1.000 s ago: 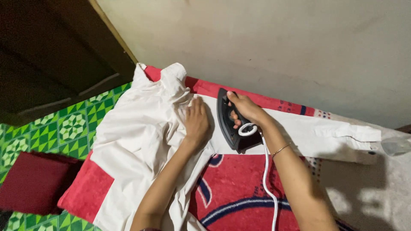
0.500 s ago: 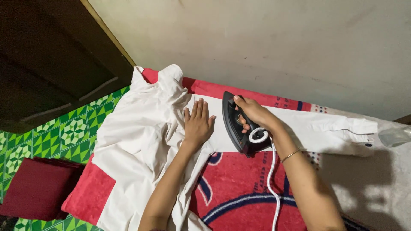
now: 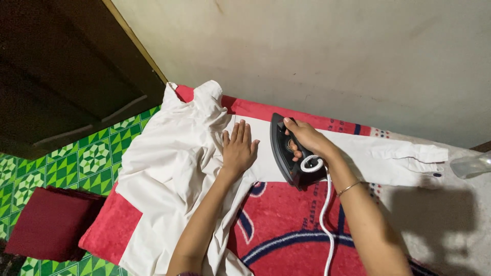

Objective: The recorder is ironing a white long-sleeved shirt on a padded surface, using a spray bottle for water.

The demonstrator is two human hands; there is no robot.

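Bare plaster wall behind, red blanket (image 3: 286,225) as pad. Left hand (image 3: 238,149) spread flat on white shirt (image 3: 169,158) sleeve; right hand (image 3: 307,139) gripping black iron (image 3: 289,153). Best: taut cloth, fingers away from soleplate, cord (image 3: 324,225) off fabric.

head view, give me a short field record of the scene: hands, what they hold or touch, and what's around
left hand: flat, palm down on the white shirt, fingers spread
right hand: gripping the handle of the black electric iron
iron: soleplate down on the shirt sleeve, white cord trailing toward the person
surface: red patterned blanket
wrist: thin bangle on the right arm
nearby: dark red cushion, green patterned mat, clear plastic bottle at the right edge
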